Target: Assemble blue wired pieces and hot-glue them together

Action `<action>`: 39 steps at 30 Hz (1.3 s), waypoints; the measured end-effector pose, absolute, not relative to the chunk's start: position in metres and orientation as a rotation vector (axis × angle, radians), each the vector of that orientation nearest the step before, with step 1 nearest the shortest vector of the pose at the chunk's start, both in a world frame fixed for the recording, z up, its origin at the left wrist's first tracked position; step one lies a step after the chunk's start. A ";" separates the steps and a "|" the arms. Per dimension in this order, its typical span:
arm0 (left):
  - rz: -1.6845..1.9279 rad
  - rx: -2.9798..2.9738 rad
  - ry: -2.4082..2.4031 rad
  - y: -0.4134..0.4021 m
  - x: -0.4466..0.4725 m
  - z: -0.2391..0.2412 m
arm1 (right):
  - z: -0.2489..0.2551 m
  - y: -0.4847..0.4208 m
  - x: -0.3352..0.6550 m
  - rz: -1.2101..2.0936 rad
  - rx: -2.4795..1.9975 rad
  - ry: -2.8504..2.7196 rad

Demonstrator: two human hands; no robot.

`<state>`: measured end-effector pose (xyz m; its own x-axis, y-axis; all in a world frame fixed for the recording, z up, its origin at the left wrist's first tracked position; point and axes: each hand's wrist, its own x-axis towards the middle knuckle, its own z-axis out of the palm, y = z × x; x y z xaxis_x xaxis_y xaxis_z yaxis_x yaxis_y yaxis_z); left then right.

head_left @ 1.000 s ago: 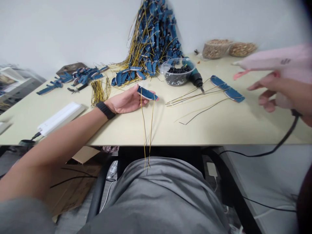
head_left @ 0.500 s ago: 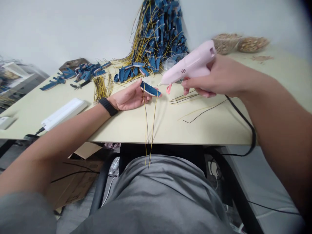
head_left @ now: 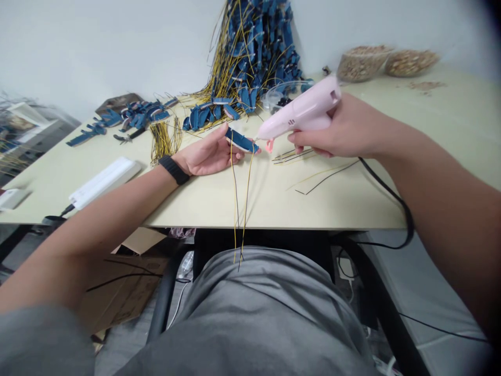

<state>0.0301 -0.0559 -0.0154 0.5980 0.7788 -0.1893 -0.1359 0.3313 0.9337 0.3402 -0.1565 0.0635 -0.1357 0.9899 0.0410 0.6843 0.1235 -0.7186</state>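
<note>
1. Pale table (head_left: 282, 209) against a white wall (head_left: 117, 47).
2. Left hand (head_left: 207, 156), palm up, pinches a blue strip (head_left: 241, 141) between thumb and fingers; yellow and black wires (head_left: 248, 183) dangle from it past the table's near edge.
3. The strip's long axis slants from the thumb, at its far left end, toward the person and rightward.
4. Right hand (head_left: 344, 128) wraps a pink glue gun (head_left: 297, 112) aimed left, its nozzle at the strip's right end; touching or just apart, I cannot tell.

No legible text, label, brand, number or sign anywhere.
</note>
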 end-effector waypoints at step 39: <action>0.666 1.125 0.673 -0.054 0.026 -0.022 | 0.059 -0.153 0.348 0.776 -1.604 -1.948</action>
<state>0.0264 -0.0539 -0.0221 0.6273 0.7654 -0.1434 -0.1353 0.2885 0.9479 0.3477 -0.1527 0.0591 -0.1841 0.9827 0.0190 0.7002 0.1447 -0.6991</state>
